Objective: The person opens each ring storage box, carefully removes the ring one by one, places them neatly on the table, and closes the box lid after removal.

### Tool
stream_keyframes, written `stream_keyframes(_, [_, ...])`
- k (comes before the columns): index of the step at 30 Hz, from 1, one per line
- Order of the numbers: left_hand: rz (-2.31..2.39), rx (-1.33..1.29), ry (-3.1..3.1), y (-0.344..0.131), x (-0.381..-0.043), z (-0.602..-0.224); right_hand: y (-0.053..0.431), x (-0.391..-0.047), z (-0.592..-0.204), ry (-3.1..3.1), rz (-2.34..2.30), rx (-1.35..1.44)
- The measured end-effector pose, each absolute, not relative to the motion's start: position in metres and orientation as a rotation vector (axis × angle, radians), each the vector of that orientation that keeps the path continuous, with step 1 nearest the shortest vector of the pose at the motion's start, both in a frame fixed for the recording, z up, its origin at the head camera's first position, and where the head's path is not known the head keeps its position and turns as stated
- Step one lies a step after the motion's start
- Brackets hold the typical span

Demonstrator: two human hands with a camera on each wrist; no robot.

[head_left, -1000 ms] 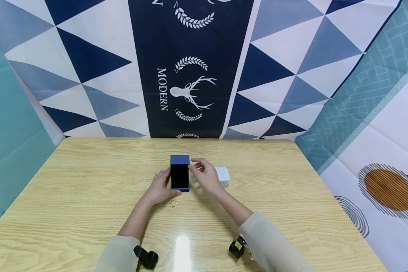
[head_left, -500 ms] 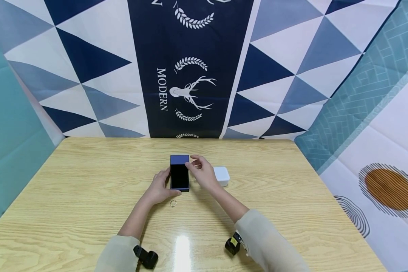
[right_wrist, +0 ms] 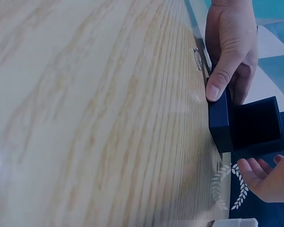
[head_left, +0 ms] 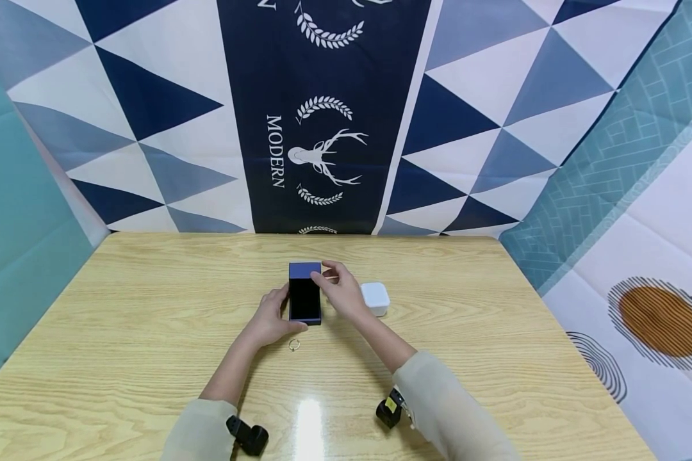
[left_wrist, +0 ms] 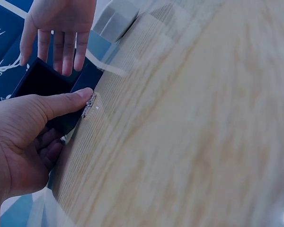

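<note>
A dark blue jewellery box (head_left: 305,301) stands on the table with its lid (head_left: 304,270) raised and a dark interior. My left hand (head_left: 270,318) grips the base, its thumb along the front edge and its fingers at the left side. My right hand (head_left: 346,294) is at the lid's right edge, its thumb overlapping the lid in the head view; firm contact is not clear. Its fingers look fairly straight in the left wrist view. A thin ring (head_left: 294,345) with small clear stones (left_wrist: 89,105) lies just in front of the box, near my left thumb.
A small white rounded case (head_left: 375,298) stands right of the box, partly behind my right hand. The wooden table (head_left: 150,320) ends at a patterned cloth backdrop (head_left: 317,160). Black cameras (head_left: 248,436) are strapped at both sleeves.
My right hand has moved slightly left and away from me, bringing its thumb over the lid's right edge. My left hand, the box and the ring stay in place.
</note>
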State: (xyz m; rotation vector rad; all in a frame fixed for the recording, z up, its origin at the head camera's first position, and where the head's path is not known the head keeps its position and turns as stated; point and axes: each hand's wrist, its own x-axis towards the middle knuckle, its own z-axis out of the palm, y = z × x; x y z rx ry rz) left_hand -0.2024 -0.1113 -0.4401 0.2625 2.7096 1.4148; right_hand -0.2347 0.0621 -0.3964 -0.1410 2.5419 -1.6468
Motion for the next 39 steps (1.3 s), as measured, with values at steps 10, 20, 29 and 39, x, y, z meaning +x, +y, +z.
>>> stream_keyframes(10, [1.397, 0.267, 2.723, -0.1115, -0.2017, -0.4405, 0.0573, -0.2345, -0.3933, 2.523, -1.590, -0.198])
stream_keyframes(20, [1.385, 0.255, 2.711, -0.1109, -0.2000, -0.4385, 0.0545, -0.2367, -0.3950, 2.513, -1.585, -0.197])
stream_keyframes(29, [1.389, 0.257, 2.711, -0.1102, -0.1998, -0.4392, 0.0554, -0.2388, -0.3968, 2.510, -1.578, -0.198])
stream_keyframes(39, [1.395, 0.263, 2.714, -0.1095, -0.2012, -0.4405, 0.0557, -0.2417, -0.3985, 2.467, -1.603, -0.174])
